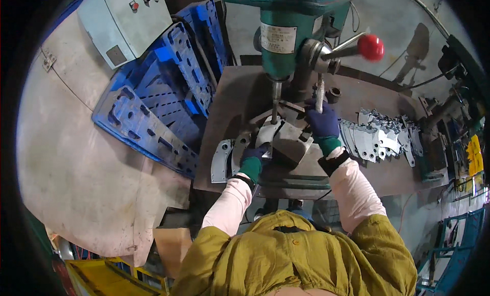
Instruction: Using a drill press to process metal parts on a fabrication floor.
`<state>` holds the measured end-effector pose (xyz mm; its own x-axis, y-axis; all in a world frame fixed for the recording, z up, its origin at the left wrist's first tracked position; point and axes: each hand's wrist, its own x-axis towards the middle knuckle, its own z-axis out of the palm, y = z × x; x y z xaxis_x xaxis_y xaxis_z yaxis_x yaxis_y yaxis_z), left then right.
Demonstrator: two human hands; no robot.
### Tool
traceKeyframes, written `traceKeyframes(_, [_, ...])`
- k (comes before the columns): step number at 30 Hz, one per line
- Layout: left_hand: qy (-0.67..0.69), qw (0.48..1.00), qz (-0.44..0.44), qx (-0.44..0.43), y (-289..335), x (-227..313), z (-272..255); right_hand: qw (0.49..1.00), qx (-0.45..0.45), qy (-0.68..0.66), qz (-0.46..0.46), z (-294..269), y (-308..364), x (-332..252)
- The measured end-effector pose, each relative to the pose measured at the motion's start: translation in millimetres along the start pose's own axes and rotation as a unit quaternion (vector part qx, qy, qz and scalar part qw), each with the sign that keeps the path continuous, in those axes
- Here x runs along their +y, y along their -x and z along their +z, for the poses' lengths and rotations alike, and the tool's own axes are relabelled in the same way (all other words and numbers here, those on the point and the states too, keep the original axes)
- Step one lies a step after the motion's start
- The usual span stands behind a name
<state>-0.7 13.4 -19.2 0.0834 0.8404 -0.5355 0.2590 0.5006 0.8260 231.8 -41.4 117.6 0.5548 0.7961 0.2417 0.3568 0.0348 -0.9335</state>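
A green drill press point(278, 61) stands before me, its spindle point(276, 99) lowered onto a curved metal plate point(266, 131) on a steel fixture point(293, 143). My gloved left hand point(253, 155) is closed on the near end of that plate. My gloved right hand point(323, 121) is wrapped round a downward-pointing lever point(320, 92) of the press. Another lever ends in a red ball knob point(370, 47). Left of my left hand lie more curved plates point(221, 161). On the right, several similar plates point(375, 138) lie overlapped in a heap.
Blue plastic pallets point(148, 117) lean at the left beside a grey control box point(125, 25). A large pale sheet point(87, 143) covers the far left. The brown worktable point(357, 92) carries the press. Racks with a yellow item point(474, 155) stand at the right edge.
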Motion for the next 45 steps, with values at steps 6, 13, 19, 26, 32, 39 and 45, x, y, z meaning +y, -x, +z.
traceKeyframes(6, [0.090,0.986,0.097,-0.105,12.8,1.5,4.8,0.954,-0.208,-0.213,-0.025,-15.0,54.7,-76.5])
traceKeyframes(13, [0.142,0.982,0.040,-0.117,21.0,10.5,2.7,0.679,-0.298,-0.626,0.242,-51.9,19.8,-224.9])
traceKeyframes(19, [0.240,0.957,0.027,-0.163,7.5,-47.1,-12.3,0.657,-0.370,-0.614,0.233,-52.6,2.6,-226.1])
traceKeyframes(26, [0.336,0.918,-0.030,-0.207,31.4,-33.7,6.1,0.673,-0.419,-0.583,0.176,-54.4,0.1,-217.2])
traceKeyframes(32, [0.254,0.937,0.023,-0.237,55.0,-55.7,-17.2,0.670,-0.393,-0.587,0.228,-56.2,10.2,-228.2])
traceKeyframes(39, [-0.064,0.896,0.384,-0.212,61.6,-158.0,-87.5,0.700,-0.362,-0.585,0.196,-76.2,31.7,-175.4])
traceKeyframes(45, [0.332,0.936,-0.086,-0.076,57.8,-148.8,-83.2,0.717,-0.306,-0.565,0.270,-78.4,44.5,-100.7])
